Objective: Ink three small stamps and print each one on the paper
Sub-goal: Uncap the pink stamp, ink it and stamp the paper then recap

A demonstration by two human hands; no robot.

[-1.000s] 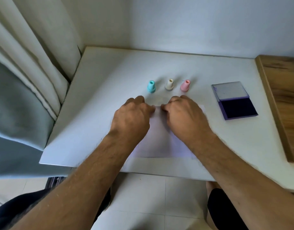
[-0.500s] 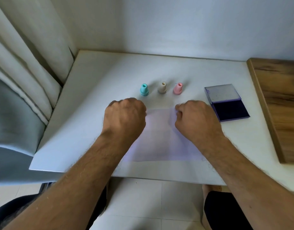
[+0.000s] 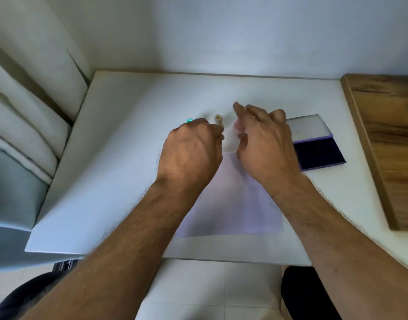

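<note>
Three small stamps stand in a row on the white table (image 3: 120, 158): a teal stamp (image 3: 189, 120) almost hidden behind my left hand, a cream stamp (image 3: 218, 120) in the middle, and a pink stamp (image 3: 237, 126), blurred, just under my right hand's fingers. My right hand (image 3: 262, 139) hovers over the pink stamp with fingers spread, holding nothing. My left hand (image 3: 190, 150) is a loose fist over the paper's upper left corner. The pale lilac paper (image 3: 240, 204) lies flat, partly under both forearms. The open purple ink pad (image 3: 313, 144) sits to the right.
A wooden board (image 3: 387, 135) borders the table on the right. Curtains (image 3: 25, 100) hang along the left edge, and a white wall stands behind the table. My knees and a tiled floor show below the front edge.
My right hand has lifted off the paper and moved forward to the pink stamp, its fingers spreading. My left hand has shifted slightly forward toward the stamps.
</note>
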